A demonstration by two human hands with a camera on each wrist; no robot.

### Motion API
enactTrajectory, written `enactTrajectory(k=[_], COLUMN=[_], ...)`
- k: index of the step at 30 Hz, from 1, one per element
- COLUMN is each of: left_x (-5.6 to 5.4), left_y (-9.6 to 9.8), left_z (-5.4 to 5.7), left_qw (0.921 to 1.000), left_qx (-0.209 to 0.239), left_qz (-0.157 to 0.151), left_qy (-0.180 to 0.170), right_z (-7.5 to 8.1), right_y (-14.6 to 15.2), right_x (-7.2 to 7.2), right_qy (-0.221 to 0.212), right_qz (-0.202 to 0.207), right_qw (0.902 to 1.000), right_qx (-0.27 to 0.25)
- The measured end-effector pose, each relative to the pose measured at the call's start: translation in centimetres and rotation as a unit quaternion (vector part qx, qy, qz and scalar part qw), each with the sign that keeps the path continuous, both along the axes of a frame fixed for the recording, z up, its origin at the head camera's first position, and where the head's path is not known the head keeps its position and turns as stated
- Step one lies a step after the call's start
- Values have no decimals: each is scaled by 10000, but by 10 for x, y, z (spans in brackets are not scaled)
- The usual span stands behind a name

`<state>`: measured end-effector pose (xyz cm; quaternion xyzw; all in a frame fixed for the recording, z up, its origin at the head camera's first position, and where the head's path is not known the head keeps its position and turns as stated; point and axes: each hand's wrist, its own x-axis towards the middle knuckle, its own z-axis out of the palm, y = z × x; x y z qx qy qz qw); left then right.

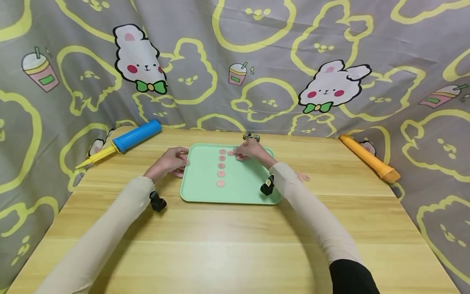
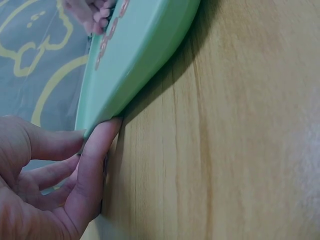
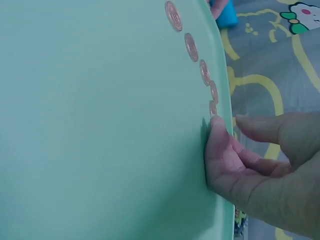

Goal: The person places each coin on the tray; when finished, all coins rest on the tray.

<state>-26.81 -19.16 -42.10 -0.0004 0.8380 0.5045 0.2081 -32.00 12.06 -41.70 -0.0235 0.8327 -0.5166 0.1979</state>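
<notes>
A light green tray [image 1: 202, 175] lies on the wooden table with a column of several copper-coloured coins [image 1: 221, 165] on it. At the column's far end, another coin [image 1: 230, 153] sits to the right, beside the fingertips of my right hand [image 1: 251, 149]. In the right wrist view, that hand's index finger reaches down to the tray by the last coin, the thumb held apart from it. My left hand [image 1: 169, 163] pinches the tray's left rim between thumb and index finger, as the left wrist view shows.
More coins [image 1: 303, 177] lie on the table right of the tray, partly behind the right sleeve. A patterned ring-shaped item [image 1: 251, 136] is behind the tray. A blue and yellow pump [image 1: 136, 138] lies back left, an orange tube [image 1: 369, 158] far right. A patterned curtain [image 1: 205, 118] hangs behind.
</notes>
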Motion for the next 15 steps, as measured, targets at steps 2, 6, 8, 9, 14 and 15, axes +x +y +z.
enactTrajectory(k=[2, 6, 8, 9, 14, 15], left_x=[1, 1, 2, 1, -1, -2], left_y=[-1, -1, 0, 0, -1, -2], left_z=[0, -1, -1, -1, -1, -1], left_qw=[10000, 9999, 9999, 9999, 10000, 10000], left_qx=[-9, 17, 25, 30, 28, 30], left_qz=[4, 39, 55, 77, 63, 42], left_qy=[-43, -93, -80, -84, -34, -13], right_z=[0, 2, 6, 9, 23, 24], right_y=[4, 21, 31, 37, 66, 72], right_x=[1, 8, 11, 13, 18, 18], right_qy=[-22, 227, 412, 518, 904, 944], right_qz=[82, -1, -119, -179, -383, -413], right_qw=[9998, 9989, 9980, 9973, 9942, 9938], right_qx=[-171, -416, -475, -485, -438, -405])
